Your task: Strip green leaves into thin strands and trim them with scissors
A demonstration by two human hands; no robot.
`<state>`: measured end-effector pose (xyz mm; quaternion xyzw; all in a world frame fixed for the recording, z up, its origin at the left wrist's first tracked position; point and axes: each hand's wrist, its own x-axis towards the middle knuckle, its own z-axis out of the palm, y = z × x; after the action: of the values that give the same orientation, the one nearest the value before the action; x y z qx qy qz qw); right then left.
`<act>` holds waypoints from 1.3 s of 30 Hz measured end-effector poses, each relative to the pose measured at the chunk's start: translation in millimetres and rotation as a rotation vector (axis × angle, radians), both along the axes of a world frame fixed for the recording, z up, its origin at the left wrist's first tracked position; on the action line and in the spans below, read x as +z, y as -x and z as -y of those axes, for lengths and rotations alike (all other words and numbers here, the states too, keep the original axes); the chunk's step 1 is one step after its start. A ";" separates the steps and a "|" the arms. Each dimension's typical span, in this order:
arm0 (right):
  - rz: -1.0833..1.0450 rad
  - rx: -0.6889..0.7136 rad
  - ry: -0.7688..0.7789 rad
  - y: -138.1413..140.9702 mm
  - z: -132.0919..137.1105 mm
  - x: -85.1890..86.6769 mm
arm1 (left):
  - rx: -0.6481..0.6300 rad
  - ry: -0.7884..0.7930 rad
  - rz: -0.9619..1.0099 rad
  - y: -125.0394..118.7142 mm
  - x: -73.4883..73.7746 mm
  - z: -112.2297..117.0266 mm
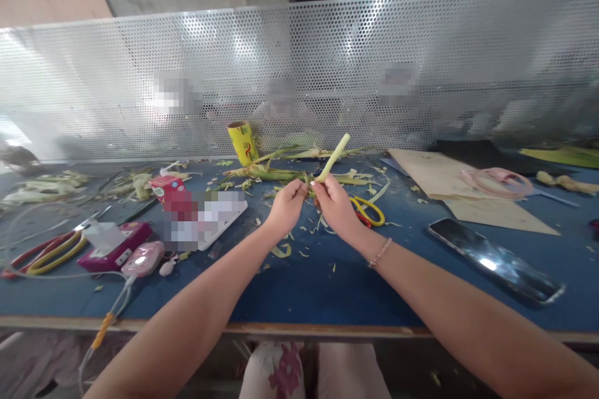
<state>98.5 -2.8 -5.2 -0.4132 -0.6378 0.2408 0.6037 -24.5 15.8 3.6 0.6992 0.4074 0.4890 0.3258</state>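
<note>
1. Pale-green stalk [336,154], peeled-looking and slender, slants up from the hands toward one o'clock, above the blue tabletop [299,290].
2. The right hand [337,204] grasps the stalk near its lower end between thumb and fingers; a beaded bracelet [381,252] circles that wrist.
3. The left hand [286,207] is closed, thumb against curled fingers, just beside the right at its nine o'clock; what lies between those fingers is hidden.
4. Beyond the hands, at eleven to one o'clock, lie leafy green stalks [276,173] and scattered peelings. A yellow printed tube [243,143] leans at eleven.
5. Near the right hand, at four o'clock, are scissors [382,216] with yellow and red handles.
6. Farther off at four lies a smartphone [496,260]; at three, brown paper [425,177] bears a pink ring-shaped coil [496,191].
7. Toward eight o'clock sit a magenta power strip [112,252], a white plug [102,235] and a pink device [143,260] with a cable; at nine, a red carton [167,189].
8. Perforated metal [327,43] screens the far edge at twelve.
</note>
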 end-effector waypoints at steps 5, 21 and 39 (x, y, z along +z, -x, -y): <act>-0.080 0.074 0.005 3.1 4.4 4.6 | 0.034 -0.058 0.027 -1.1 -0.6 -0.7; -0.448 0.060 0.083 4.6 -8.6 -0.8 | -0.032 -0.111 -0.090 -6.7 4.2 10.7; -0.423 0.130 0.131 9.5 -2.7 3.1 | 0.084 0.009 0.087 -2.7 4.3 4.3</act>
<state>89.0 -0.2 -2.1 -0.3498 -0.5054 0.4011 0.6792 -21.8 11.5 7.9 0.6581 0.4238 0.5304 0.3255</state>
